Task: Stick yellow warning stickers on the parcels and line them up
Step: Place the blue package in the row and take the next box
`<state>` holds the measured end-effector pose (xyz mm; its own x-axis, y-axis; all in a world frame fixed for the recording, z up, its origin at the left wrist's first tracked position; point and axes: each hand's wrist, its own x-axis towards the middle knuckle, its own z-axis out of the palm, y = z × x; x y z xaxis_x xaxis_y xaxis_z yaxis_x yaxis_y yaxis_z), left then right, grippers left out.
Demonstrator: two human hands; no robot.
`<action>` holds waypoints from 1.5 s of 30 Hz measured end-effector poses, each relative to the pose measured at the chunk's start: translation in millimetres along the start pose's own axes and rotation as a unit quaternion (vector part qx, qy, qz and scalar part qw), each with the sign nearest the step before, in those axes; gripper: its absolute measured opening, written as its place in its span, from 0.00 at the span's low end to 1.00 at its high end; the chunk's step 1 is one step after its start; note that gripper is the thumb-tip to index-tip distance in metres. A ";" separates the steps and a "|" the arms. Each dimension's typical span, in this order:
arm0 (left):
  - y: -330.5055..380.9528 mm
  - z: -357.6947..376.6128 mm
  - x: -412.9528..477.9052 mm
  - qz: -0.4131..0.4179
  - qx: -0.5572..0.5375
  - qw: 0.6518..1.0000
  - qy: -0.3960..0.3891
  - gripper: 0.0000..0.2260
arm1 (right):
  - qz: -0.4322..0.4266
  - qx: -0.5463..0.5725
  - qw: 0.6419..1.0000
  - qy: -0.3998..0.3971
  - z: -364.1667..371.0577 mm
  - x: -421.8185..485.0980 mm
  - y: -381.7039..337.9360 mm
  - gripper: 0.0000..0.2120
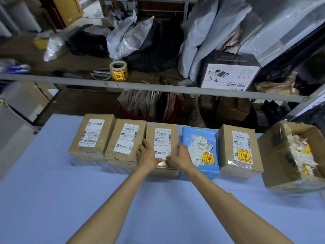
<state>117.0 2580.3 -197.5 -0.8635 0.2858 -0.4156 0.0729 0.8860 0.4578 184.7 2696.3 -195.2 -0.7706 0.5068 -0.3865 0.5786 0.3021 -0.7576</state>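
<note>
Several parcels stand in a row along the far edge of the blue table (52,191). Both hands grip the middle brown parcel (162,136): my left hand (146,153) on its left side, my right hand (181,155) on its right side and near corner. It carries no yellow sticker that I can see, nor do the two brown parcels to its left (92,134) (125,140). The blue parcel (200,148) and the right brown parcel (240,148) each carry a yellow warning sticker (207,157) (243,154). A yellow sticker roll (119,70) sits on the shelf behind.
An open carton (277,155) of peeled backing scraps stands at the table's right end. A metal shelf rail (158,87) crosses behind the parcels. The shelf holds grey and black mail bags (133,37) and a white scanner box (230,74).
</note>
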 end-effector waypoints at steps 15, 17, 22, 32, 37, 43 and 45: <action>-72.8 28.9 -122.6 -0.045 -0.238 0.969 -0.046 0.33 | 0.011 0.041 0.999 -0.013 10.9 -130.3 63.6 0.22; -73.8 41.1 -140.8 -0.047 -0.237 0.968 -0.060 0.39 | 0.018 0.042 0.999 -0.002 6.2 -149.5 81.1 0.26; -41.9 82.6 -164.9 0.015 -0.225 0.969 -0.098 0.41 | 0.054 0.042 0.996 0.053 -25.7 -176.9 118.8 0.32; -12.9 110.8 -182.4 0.040 -0.157 0.986 -0.025 0.30 | 0.050 0.090 0.990 0.097 -44.9 -177.6 151.1 0.27; -15.9 110.2 -178.4 0.040 -0.186 0.981 -0.036 0.29 | 0.028 0.117 0.988 0.102 -50.0 -179.3 154.8 0.28; -17.4 113.8 -177.9 0.043 -0.175 0.983 -0.041 0.34 | 0.001 0.150 0.984 0.101 -49.3 -180.1 156.6 0.22; -19.2 115.1 -177.2 0.042 -0.183 0.981 -0.046 0.35 | -0.004 0.145 0.985 0.098 -49.9 -177.2 160.8 0.22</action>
<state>326.1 2554.7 -223.1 -0.8119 0.3992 -0.4260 -0.0567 0.6723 0.7381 427.6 2695.4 -222.3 -0.6918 0.6599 -0.2932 0.4509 0.0777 -0.8892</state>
